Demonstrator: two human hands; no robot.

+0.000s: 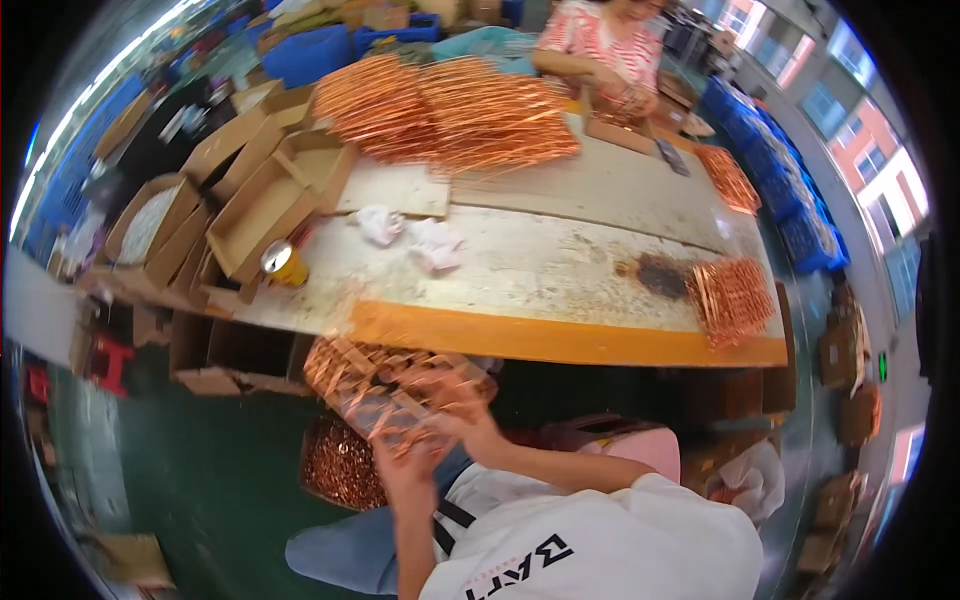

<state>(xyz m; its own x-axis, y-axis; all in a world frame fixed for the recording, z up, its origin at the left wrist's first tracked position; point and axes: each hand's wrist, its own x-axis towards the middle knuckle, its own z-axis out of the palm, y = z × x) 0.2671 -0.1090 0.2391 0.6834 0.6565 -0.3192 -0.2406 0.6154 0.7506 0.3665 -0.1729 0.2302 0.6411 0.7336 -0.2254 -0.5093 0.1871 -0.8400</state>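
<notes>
A bundle of flat copper-coloured metal strips (pixel 352 378), crossed like a lattice, is held in front of me just below the table's near edge. My left hand (pixel 408 455) grips its lower edge, with the fingers partly hidden. At the bundle's right side, my right hand (pixel 458 400) has its fingers closed on the strips; motion smears their outline. Beneath the bundle, a box of small copper-coloured pieces (pixel 342 462) stands beside my leg.
The worn table (pixel 560 262) has an orange front edge. Large stacks of copper strips (pixel 490 115) lie at the back, with a smaller stack (pixel 733 300) at right. Crumpled tissues (pixel 435 245), a yellow can (pixel 285 265) and cardboard boxes (pixel 262 215) are at left. Another person (pixel 610 50) works across the table.
</notes>
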